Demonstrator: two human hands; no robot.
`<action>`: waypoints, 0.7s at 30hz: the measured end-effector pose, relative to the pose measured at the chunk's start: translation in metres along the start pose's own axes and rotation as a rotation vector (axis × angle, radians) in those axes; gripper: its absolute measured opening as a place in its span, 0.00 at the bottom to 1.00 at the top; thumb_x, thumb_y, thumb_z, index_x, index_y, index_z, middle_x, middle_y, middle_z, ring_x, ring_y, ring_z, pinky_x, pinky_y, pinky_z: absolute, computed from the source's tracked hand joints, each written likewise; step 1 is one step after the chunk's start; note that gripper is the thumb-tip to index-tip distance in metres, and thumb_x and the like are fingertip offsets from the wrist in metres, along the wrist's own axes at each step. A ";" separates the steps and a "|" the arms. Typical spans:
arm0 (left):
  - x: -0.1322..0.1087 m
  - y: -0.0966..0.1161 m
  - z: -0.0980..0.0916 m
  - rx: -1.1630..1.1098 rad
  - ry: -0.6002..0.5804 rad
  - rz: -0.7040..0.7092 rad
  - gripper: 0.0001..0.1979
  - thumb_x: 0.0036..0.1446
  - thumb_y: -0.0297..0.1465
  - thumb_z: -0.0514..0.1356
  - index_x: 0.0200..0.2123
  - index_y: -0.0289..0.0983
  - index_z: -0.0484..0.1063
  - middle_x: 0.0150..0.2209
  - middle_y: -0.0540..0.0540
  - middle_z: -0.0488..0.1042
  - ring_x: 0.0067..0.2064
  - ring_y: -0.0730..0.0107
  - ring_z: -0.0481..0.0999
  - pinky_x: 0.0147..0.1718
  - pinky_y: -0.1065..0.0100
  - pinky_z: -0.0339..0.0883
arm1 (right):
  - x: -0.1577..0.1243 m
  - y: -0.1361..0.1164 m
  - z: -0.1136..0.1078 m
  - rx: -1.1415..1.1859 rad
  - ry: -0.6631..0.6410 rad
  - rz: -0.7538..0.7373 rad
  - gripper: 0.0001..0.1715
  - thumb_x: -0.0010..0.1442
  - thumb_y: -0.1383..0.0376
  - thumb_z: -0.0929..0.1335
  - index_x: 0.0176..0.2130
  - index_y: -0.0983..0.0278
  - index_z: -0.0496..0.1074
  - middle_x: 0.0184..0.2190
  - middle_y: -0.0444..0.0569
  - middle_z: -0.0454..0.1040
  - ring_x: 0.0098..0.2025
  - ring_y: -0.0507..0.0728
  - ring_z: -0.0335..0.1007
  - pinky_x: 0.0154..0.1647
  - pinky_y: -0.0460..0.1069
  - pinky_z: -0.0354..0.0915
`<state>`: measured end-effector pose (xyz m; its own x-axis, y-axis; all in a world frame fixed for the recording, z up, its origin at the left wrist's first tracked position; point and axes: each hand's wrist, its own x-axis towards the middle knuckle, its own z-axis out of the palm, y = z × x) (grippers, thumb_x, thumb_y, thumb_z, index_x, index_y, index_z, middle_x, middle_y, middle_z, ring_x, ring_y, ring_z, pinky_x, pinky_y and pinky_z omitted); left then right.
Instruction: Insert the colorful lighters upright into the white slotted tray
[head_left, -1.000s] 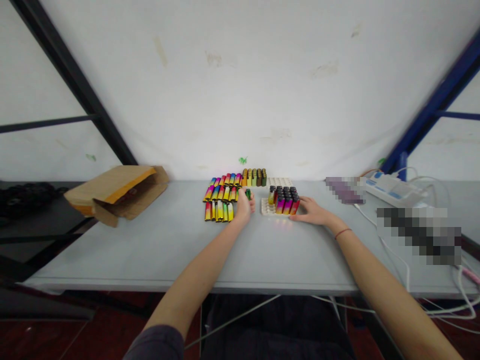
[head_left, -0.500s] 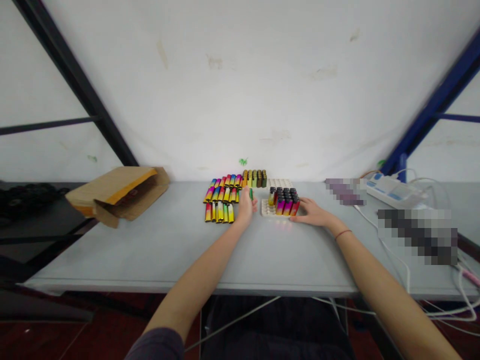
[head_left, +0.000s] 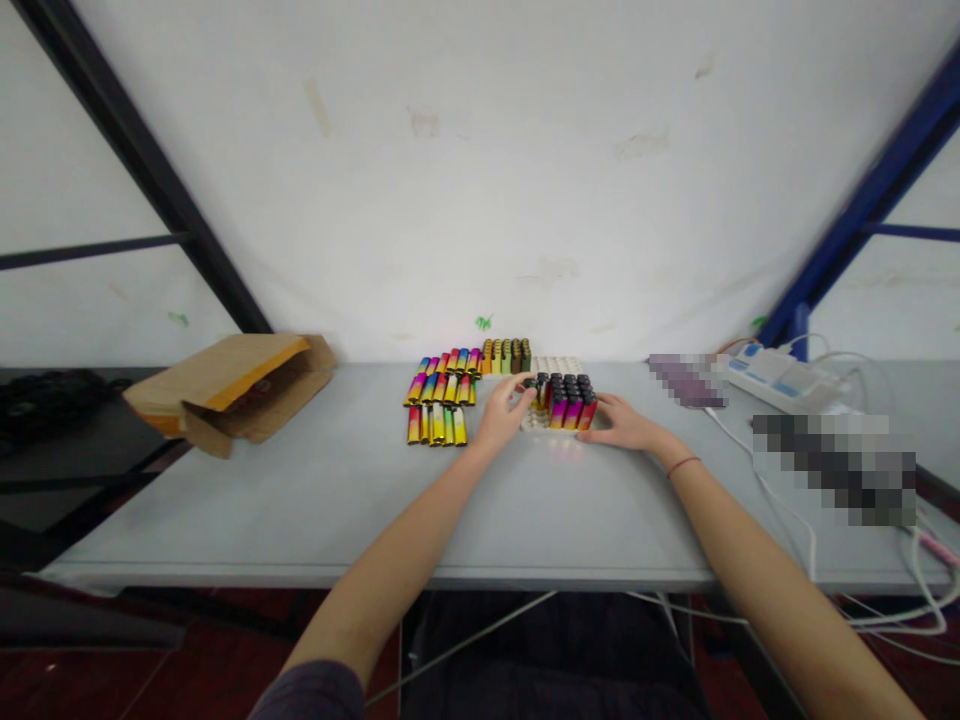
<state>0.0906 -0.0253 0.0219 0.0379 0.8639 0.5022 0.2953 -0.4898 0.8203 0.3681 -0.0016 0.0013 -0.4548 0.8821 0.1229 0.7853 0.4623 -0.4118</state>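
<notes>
1. Near white tray (head_left: 537,425): sitting on the table (head_left: 525,510), just in front of the middle. Upright black-topped lighters (head_left: 574,408), purple, red and orange, are filling its right part; a yellowish one is standing at their left. Sockets are showing at the near left.
2. Left hand (head_left: 502,414): reaching in at the tray's left side, fingers pinching a dark-topped piece (head_left: 529,383). Its body is hiding behind the fingers; cannot tell whether it is seated in a socket.
3. Right hand (head_left: 626,426): thumb and fingers spanning the tray's right end, touching; cannot tell whether they are gripping it.
4. Far tray (head_left: 556,365): lying behind the near one, by the wall, rows of sockets showing. Yellow, green and brown upright pieces (head_left: 507,356) are standing just to its left; what is bearing them is unclear.
5. Shiny multicoloured pieces (head_left: 437,425): lying in three rows, left of the left hand.
6. Brown paper container (head_left: 217,375): lying at the far left, mouth gaping rightward, contents too dark to make out.
</notes>
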 end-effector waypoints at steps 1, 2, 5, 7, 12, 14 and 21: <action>-0.001 0.002 0.000 -0.020 -0.015 -0.029 0.11 0.63 0.31 0.65 0.48 0.40 0.81 0.49 0.43 0.81 0.47 0.64 0.79 0.52 0.64 0.72 | 0.000 0.000 0.000 0.000 0.002 -0.003 0.51 0.55 0.35 0.73 0.65 0.62 0.73 0.69 0.62 0.69 0.71 0.78 0.62 0.73 0.70 0.58; -0.001 0.005 0.001 -0.038 -0.029 -0.055 0.11 0.62 0.30 0.65 0.48 0.40 0.81 0.50 0.43 0.81 0.47 0.64 0.79 0.51 0.65 0.72 | 0.000 0.000 0.000 0.001 0.004 -0.007 0.51 0.55 0.35 0.73 0.65 0.62 0.73 0.69 0.62 0.69 0.71 0.78 0.62 0.73 0.70 0.58; -0.004 0.010 0.001 -0.049 -0.073 -0.084 0.11 0.61 0.28 0.65 0.46 0.40 0.81 0.50 0.44 0.82 0.45 0.65 0.79 0.49 0.66 0.72 | -0.001 0.000 0.000 0.005 0.005 -0.014 0.51 0.55 0.34 0.73 0.66 0.61 0.73 0.69 0.61 0.69 0.71 0.79 0.61 0.73 0.71 0.58; -0.004 0.011 0.001 -0.022 -0.091 -0.070 0.11 0.61 0.29 0.65 0.47 0.40 0.80 0.49 0.44 0.82 0.44 0.65 0.79 0.49 0.66 0.73 | -0.001 0.000 0.000 0.007 0.003 -0.008 0.52 0.55 0.34 0.73 0.66 0.61 0.72 0.69 0.62 0.69 0.72 0.79 0.61 0.73 0.72 0.58; -0.005 0.006 0.001 0.057 -0.087 -0.014 0.18 0.63 0.31 0.64 0.56 0.41 0.75 0.49 0.43 0.82 0.44 0.64 0.79 0.52 0.63 0.72 | 0.000 -0.002 -0.001 0.004 -0.014 -0.006 0.52 0.56 0.35 0.73 0.67 0.63 0.71 0.70 0.63 0.68 0.72 0.78 0.61 0.74 0.71 0.57; -0.004 0.004 0.001 0.111 -0.091 0.016 0.15 0.63 0.31 0.64 0.53 0.41 0.75 0.49 0.43 0.82 0.44 0.64 0.79 0.54 0.61 0.71 | 0.000 -0.002 -0.001 -0.010 -0.021 0.002 0.53 0.56 0.35 0.73 0.67 0.65 0.71 0.70 0.64 0.67 0.72 0.78 0.61 0.74 0.70 0.56; -0.004 0.005 -0.001 0.313 -0.168 0.162 0.13 0.68 0.30 0.58 0.52 0.40 0.79 0.53 0.41 0.80 0.54 0.58 0.77 0.63 0.57 0.66 | 0.000 0.003 0.001 0.009 0.019 -0.026 0.51 0.54 0.34 0.73 0.65 0.61 0.73 0.67 0.61 0.72 0.70 0.78 0.63 0.73 0.70 0.59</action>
<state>0.0907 -0.0312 0.0240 0.2560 0.7981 0.5454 0.5486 -0.5845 0.5978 0.3700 -0.0001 -0.0006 -0.4663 0.8716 0.1509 0.7698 0.4839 -0.4162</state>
